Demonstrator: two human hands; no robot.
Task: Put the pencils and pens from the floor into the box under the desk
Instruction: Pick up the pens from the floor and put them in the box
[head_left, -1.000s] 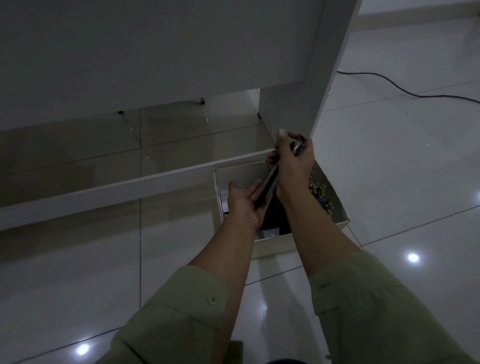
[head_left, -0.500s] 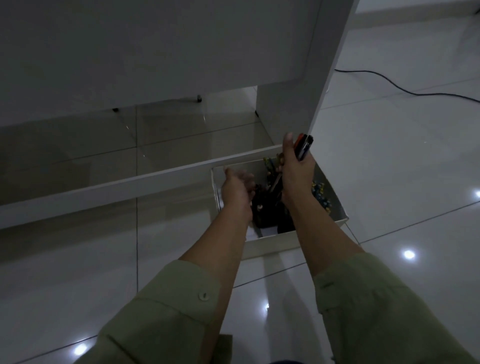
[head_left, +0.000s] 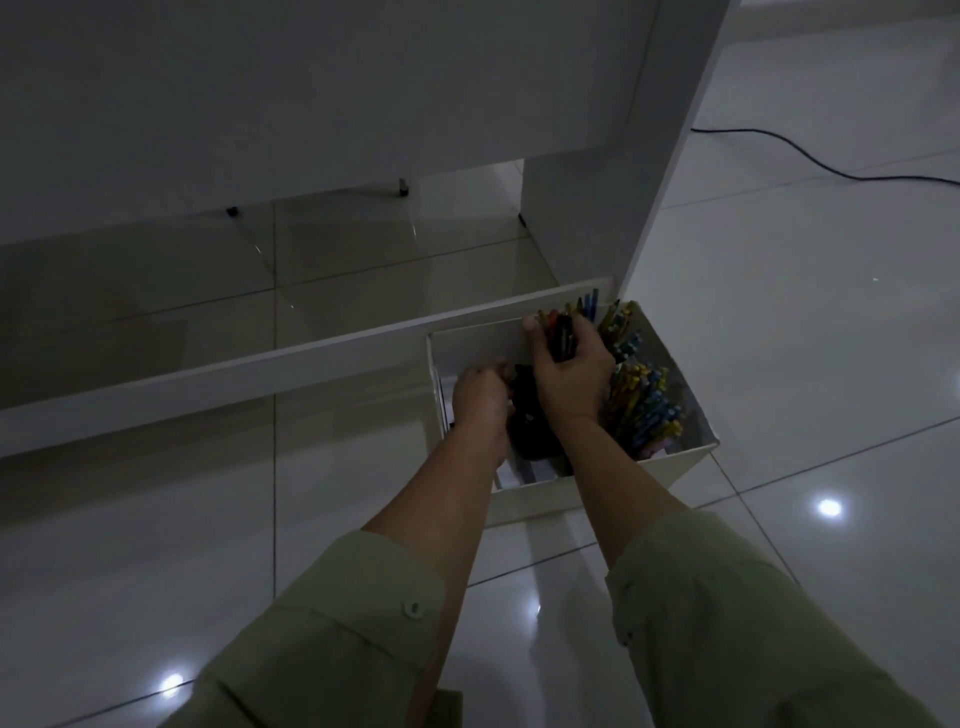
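**Dropping a fistful of pens into the box: handling notes**

Nearest the bottom of the frame are my two green sleeves (head_left: 727, 623), both arms reaching up toward the white box (head_left: 675, 467) in the middle right. My left hand (head_left: 480, 400) is down inside the box on its left side, fingers curled in; I can't tell if it's got anything. It's too dark in there.

My right hand (head_left: 569, 374) is just past it, its grip wrapped round a bundle of pens and pencils (head_left: 563, 332), tips sticking out above my fingers toward the far wall of the box. More coloured pencils (head_left: 644, 405) already stand packed in the right compartment.

These look light and stiff, but smooth and round, so I reckon a loose bundle will slide and fan out. Best to hold mid-length, squeezed together.

Beyond the box: the worktop's white side panel (head_left: 670, 156), then a black cable (head_left: 831, 166) on the floor tiles, upper right.
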